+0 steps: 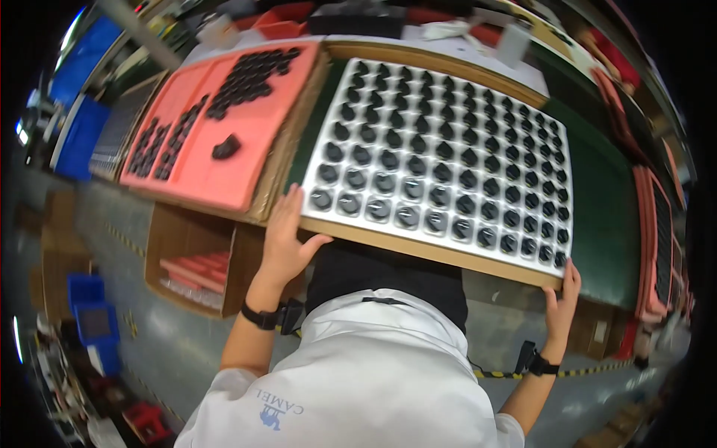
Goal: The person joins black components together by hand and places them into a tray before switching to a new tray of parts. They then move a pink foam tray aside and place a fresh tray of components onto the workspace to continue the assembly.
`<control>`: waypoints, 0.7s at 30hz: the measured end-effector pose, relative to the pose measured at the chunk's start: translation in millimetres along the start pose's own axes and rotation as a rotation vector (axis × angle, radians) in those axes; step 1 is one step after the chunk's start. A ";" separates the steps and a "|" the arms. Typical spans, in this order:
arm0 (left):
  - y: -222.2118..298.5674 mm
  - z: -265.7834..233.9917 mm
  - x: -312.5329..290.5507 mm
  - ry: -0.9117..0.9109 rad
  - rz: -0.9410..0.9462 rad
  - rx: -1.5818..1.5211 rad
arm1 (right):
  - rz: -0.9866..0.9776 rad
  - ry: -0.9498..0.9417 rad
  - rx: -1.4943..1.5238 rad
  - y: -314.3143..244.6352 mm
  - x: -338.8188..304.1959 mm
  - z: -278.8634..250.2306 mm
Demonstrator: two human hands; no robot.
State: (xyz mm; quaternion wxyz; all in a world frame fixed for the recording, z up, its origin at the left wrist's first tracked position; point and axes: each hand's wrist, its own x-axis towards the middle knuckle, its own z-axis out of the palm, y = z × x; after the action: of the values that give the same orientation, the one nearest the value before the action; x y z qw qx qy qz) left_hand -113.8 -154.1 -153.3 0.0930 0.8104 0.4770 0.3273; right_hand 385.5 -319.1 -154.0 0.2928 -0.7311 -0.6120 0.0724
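Observation:
A large white tray [442, 237] with rows of round black parts [418, 143], each in its own pocket, sits on a shallow cardboard box [418, 249] in front of me. My left hand [287, 239] grips the tray's near left corner, its fingers stretched along the side and its thumb at the front edge. At the near right corner my right hand [562, 302] holds the same tray, fingers up the side and thumb against the front. The undersides of the tray and box are hidden.
To the left lies a pink tray [213, 160] with clustered black parts and one separate dark lump [225, 147]. Below it stands an open carton [187, 257] with pink pieces. Stacked pink trays [648, 239] line the right edge of the green table surface [605, 216].

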 end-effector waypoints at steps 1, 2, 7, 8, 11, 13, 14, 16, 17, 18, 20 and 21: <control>-2.6 -2.7 -2.6 0.010 -0.036 0.023 | -0.003 0.013 -0.031 -1.1 -1.2 2.3; -5.2 -4.8 -5.0 0.027 -0.030 0.027 | -0.005 0.028 -0.063 -2.4 -1.6 5.1; -21.0 -6.8 -10.5 0.077 -0.021 0.017 | -0.049 0.033 -0.064 -3.1 -1.0 22.0; -23.0 -8.1 -11.2 0.087 -0.020 0.009 | -0.066 0.058 -0.069 -1.6 0.6 25.5; -27.9 -15.3 -14.6 0.124 -0.038 0.014 | -0.098 0.093 -0.069 4.2 -0.6 36.9; -30.5 -20.1 -20.2 0.158 -0.068 0.048 | -0.090 0.140 -0.115 3.1 -4.6 43.4; -30.8 -21.6 -23.0 0.160 -0.066 0.008 | -0.082 0.156 -0.146 0.0 -9.0 42.5; -31.1 -23.6 -28.7 0.178 -0.085 -0.001 | -0.155 0.169 -0.189 3.2 -18.6 38.3; -29.0 -25.1 -30.3 0.189 -0.076 -0.037 | -0.200 0.183 -0.232 7.2 -23.8 36.3; -28.7 -26.2 -30.9 0.199 -0.061 -0.079 | -0.241 0.203 -0.278 9.3 -24.0 36.6; -30.6 -27.0 -35.5 0.212 -0.065 -0.070 | -0.246 0.203 -0.273 -13.6 -21.7 39.6; -31.6 -30.0 -39.9 0.210 -0.060 -0.079 | -0.231 0.204 -0.283 -26.6 -23.5 42.3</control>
State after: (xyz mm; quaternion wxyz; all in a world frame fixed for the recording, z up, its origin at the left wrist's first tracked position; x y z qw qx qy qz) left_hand -168.0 -175.5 -162.5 0.0839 0.7527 0.4949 0.4260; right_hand 337.6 -324.6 -180.8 0.2541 -0.6933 -0.6631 -0.1227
